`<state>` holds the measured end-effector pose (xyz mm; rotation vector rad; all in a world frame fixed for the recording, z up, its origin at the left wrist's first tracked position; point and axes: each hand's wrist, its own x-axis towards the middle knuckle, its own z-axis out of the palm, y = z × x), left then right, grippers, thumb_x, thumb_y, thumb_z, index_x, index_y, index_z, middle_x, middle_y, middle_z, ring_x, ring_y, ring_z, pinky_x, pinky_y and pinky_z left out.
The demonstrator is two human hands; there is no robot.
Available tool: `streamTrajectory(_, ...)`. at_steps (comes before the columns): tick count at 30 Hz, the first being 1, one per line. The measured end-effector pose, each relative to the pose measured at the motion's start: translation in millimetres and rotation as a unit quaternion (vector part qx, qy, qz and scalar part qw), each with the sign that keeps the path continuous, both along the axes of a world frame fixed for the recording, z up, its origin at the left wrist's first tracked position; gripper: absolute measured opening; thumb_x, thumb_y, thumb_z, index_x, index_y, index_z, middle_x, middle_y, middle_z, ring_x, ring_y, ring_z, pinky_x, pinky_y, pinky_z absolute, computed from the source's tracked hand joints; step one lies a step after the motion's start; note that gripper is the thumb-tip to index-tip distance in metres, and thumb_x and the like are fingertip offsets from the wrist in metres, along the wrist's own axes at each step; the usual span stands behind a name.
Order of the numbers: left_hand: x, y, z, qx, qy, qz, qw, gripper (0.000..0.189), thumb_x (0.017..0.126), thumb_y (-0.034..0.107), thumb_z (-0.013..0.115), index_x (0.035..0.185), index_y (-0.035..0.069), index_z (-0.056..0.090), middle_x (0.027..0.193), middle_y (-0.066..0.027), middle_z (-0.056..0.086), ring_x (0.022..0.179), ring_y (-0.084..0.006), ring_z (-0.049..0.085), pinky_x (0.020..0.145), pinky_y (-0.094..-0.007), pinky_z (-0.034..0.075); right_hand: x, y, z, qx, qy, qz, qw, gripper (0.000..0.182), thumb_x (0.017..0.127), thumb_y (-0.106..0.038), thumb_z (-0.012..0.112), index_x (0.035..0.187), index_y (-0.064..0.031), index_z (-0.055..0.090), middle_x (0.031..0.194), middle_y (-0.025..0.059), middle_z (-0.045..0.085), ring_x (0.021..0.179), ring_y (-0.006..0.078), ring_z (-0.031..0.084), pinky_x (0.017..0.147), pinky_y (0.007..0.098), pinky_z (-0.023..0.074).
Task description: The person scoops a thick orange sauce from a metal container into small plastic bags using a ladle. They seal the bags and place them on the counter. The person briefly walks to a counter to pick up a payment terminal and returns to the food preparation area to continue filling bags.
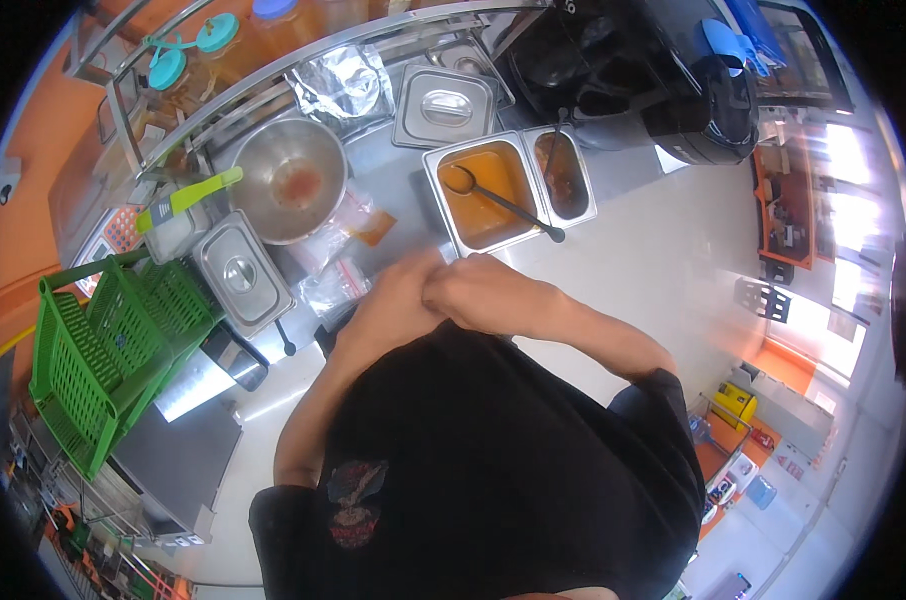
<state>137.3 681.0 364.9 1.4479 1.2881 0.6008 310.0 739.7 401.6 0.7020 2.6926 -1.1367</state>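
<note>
My left hand (pixel 410 294) and my right hand (pixel 471 291) meet in front of my chest at the counter's front edge. Their fingers are curled together and the left one is blurred, so whatever may be between them is hidden. Just beyond the right hand stands a steel food pan of orange sauce (pixel 490 214), a black ladle (pixel 498 201) resting across it. Left of my hands lie clear zip bags (pixel 336 286). Another bag beyond them holds a little orange sauce (pixel 376 227). Behind the bags sits a steel mixing bowl (pixel 254 169) with reddish residue at its bottom.
A narrow pan of dark sauce (pixel 570 187) adjoins the orange one. Steel lids (pixel 445 109) and a foil bag (pixel 348 82) lie behind. A lidded pan (pixel 239 274), a green-handled utensil (pixel 190 199), a phone (pixel 235 356) and a green basket (pixel 111 352) are at left.
</note>
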Motion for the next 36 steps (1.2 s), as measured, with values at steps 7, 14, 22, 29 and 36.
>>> streamTrajectory(7, -7.8, 0.8, -2.9, 0.036, -0.015, -0.050, 0.998, 0.045, 0.074, 0.026, 0.083, 0.106, 0.000, 0.065, 0.105, -0.0222, 0.067, 0.103, -0.0452, 0.062, 0.089, -0.0490, 0.050, 3.4, -8.1, -4.5, 0.021, -0.022, 0.008, 1.000, 0.014, 0.080, -0.006, 0.068, 0.094, -0.0043, 0.069, 0.092, 0.0156, 0.070, 0.082, 0.0377, 0.069, 0.069, 0.0464, 0.0543)
streamTrajectory(14, -15.9, 2.3, -17.3, -0.079, -0.119, -0.030, 0.989, 0.044, 0.071, 0.020, 0.090, 0.106, 0.003, 0.067, 0.097, -0.0100, 0.068, 0.094, -0.0261, 0.067, 0.092, -0.0378, 0.051, 18.4, 20.5, 9.3, -0.087, 0.138, -0.115, 0.980, 0.020, 0.085, -0.008, 0.072, 0.104, -0.0018, 0.071, 0.097, 0.0150, 0.072, 0.082, 0.0356, 0.070, 0.072, 0.0430, 0.0557)
streamTrajectory(22, -21.7, -28.5, -70.7, -0.135, -0.422, 0.130, 0.887, 0.048, 0.084, -0.005, 0.074, 0.124, 0.009, 0.052, 0.113, -0.0033, 0.055, 0.109, -0.0182, 0.058, 0.095, -0.0375, 0.049, 82.3, 43.4, -77.1, 0.256, -0.100, -0.275, 0.921, 0.023, 0.084, -0.012, 0.073, 0.105, -0.0018, 0.073, 0.095, 0.0134, 0.071, 0.093, 0.0333, 0.067, 0.084, 0.0440, 0.0537)
streamTrajectory(29, -41.5, -50.5, -62.7, -0.253, -0.442, 0.137, 0.850, 0.066, 0.091, 0.004, 0.068, 0.147, 0.013, 0.034, 0.131, -0.0073, 0.046, 0.121, -0.0220, 0.053, 0.099, -0.0412, 0.048, 92.1, 43.5, -85.4, 0.305, -0.079, -0.267, 0.911, 0.022, 0.083, -0.005, 0.060, 0.100, -0.0060, 0.073, 0.091, 0.0128, 0.068, 0.090, 0.0334, 0.069, 0.080, 0.0459, 0.0554)
streamTrajectory(36, -40.5, -45.9, -40.6, -0.178, -0.343, 0.077, 0.919, 0.056, 0.101, 0.004, 0.060, 0.149, 0.010, 0.031, 0.138, -0.0082, 0.040, 0.132, -0.0213, 0.046, 0.108, -0.0398, 0.048, 100.8, 32.6, -46.4, 0.234, -0.150, -0.320, 0.906, 0.031, 0.084, -0.003, 0.061, 0.111, -0.0117, 0.073, 0.096, 0.0130, 0.067, 0.085, 0.0367, 0.070, 0.073, 0.0488, 0.0580)
